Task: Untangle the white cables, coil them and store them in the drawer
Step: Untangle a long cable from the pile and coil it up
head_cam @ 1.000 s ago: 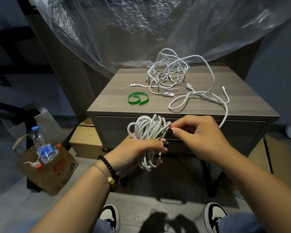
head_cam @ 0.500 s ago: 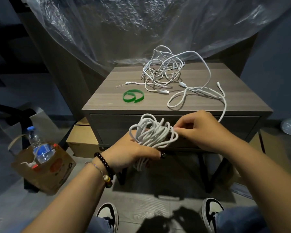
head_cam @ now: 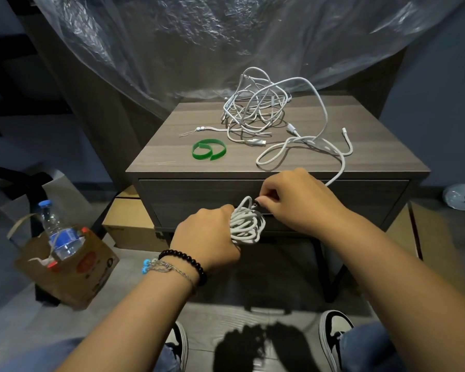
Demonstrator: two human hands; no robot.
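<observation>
My left hand (head_cam: pixel 208 233) grips a coil of thick white cable (head_cam: pixel 246 224) in front of the closed drawer (head_cam: pixel 188 197) of a grey-brown nightstand. My right hand (head_cam: pixel 293 200) pinches the cable right beside the coil. From there the cable's free length (head_cam: pixel 340 167) runs up over the nightstand's front edge to loose loops on the top. A tangle of thinner white cables (head_cam: pixel 255 108) lies at the back of the nightstand top (head_cam: pixel 373 146). A green strap (head_cam: pixel 209 149), curled in a loop, lies front left on the top.
A brown paper bag (head_cam: pixel 73 267) with a water bottle (head_cam: pixel 57 232) stands on the floor at left. Cardboard boxes (head_cam: pixel 129 221) lie under the nightstand's left side. Clear plastic sheeting (head_cam: pixel 199 36) hangs behind. My shoes (head_cam: pixel 333 334) are on the floor below.
My left hand turned over, back now upward, so the coil sits at its right side. The right hand moved along the cable and stays pinched near the coil.
</observation>
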